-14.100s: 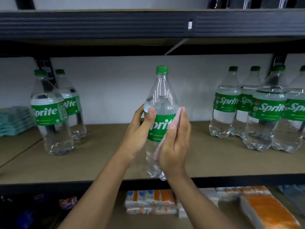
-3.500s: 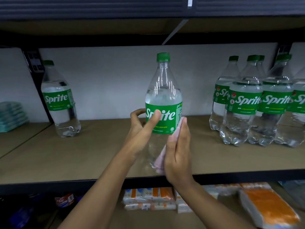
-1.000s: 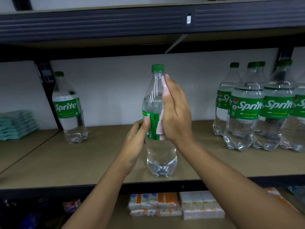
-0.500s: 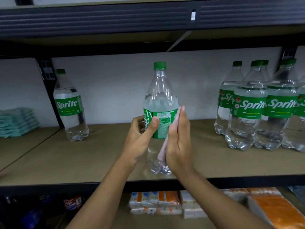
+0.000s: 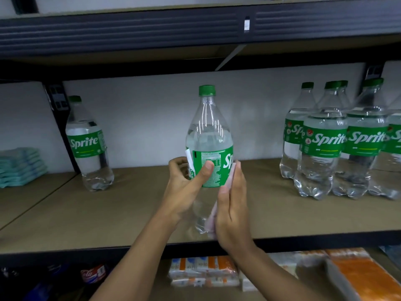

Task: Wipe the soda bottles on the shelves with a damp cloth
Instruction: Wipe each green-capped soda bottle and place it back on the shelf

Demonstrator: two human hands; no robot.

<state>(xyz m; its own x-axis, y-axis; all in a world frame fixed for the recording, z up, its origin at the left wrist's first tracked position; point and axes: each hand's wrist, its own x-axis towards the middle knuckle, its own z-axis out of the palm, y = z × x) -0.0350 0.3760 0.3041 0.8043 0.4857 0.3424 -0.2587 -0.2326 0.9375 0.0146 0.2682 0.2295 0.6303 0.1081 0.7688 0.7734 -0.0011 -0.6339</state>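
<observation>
Bottle (image 5: pixel 208 131) gripped by the left hand (image 5: pixel 184 189), cloth (image 5: pixel 212 216) pressed at three o'clock by the flat right hand (image 5: pixel 232 206): the lifted label (image 5: pixel 217 158) could be torn.

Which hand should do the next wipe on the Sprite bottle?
The right hand: its flat fingers press the pale pink cloth against the clear green-capped Sprite bottle. The left hand grips it.

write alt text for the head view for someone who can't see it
A person's left hand grips a Sprite bottle at a shelf while the right hand presses a pale cloth against its side. A lone bottle stands left, a cluster of bottles right.
</observation>
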